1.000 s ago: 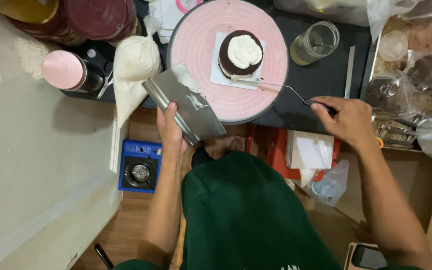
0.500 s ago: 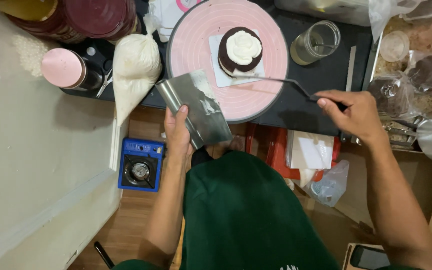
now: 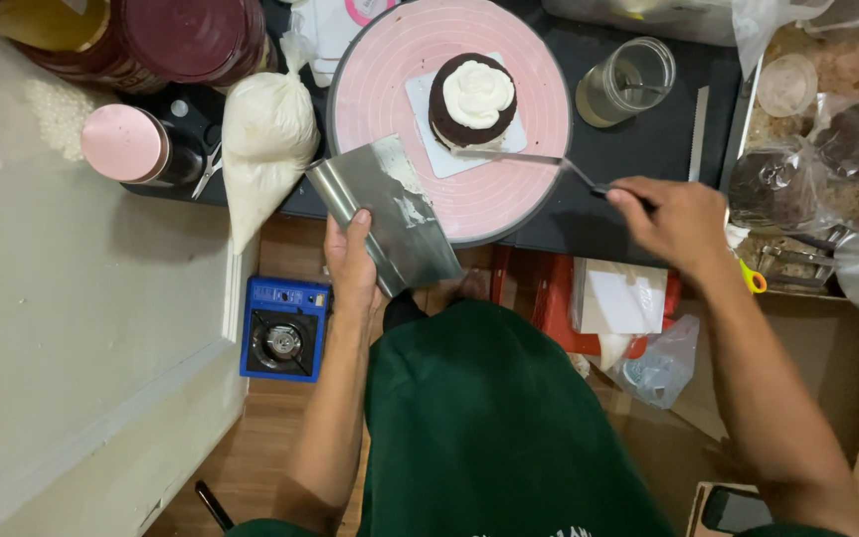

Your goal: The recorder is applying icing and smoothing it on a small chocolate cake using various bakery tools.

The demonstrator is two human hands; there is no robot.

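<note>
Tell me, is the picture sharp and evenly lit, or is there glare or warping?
Head view: mostly sharp; soft glare streaks the metal scraper in the left hand; the pale wall at left bows outward from wide-angle distortion; floor under the table sits in dimmer light; the cake stays crisp.

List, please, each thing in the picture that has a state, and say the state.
Left hand: holds metal scraper, smeared with cream.
Right hand: holds spatula, blade at the cake's base.
Cake: dark, cream on top, sides bare.
Piping bag: full, lying down.
Glass jar: open, nearly empty.
</note>
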